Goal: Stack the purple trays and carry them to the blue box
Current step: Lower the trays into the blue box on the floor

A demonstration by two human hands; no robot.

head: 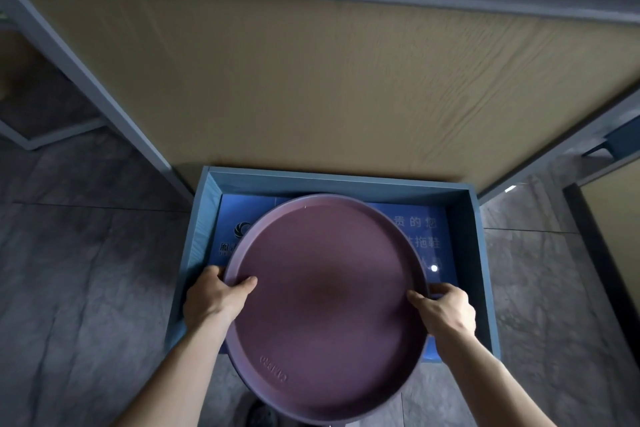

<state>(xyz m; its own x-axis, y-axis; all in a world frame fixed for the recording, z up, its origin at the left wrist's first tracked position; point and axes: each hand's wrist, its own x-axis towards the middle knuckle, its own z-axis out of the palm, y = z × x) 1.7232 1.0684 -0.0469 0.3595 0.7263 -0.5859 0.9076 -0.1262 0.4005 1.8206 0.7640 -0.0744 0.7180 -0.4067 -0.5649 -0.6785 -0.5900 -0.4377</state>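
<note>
I hold round purple trays [325, 305] over the open blue box [483, 253] on the floor. Only the top tray's inside shows; a darker rim under it hints at another tray beneath, but I cannot tell how many. My left hand [214, 295] grips the left rim, thumb inside the tray. My right hand [446, 312] grips the right rim the same way. The trays tilt slightly, their far edge inside the box and their near edge past the box's front wall. The box bottom has a blue printed sheet [426, 232] with white characters.
The box sits against a tall tan wooden panel [311, 80] with grey framing. Dark grey floor tiles [86, 270] lie on both sides. A grey frame leg [104, 90] slants down to the left of the box. Another tan panel [616, 204] stands at the right edge.
</note>
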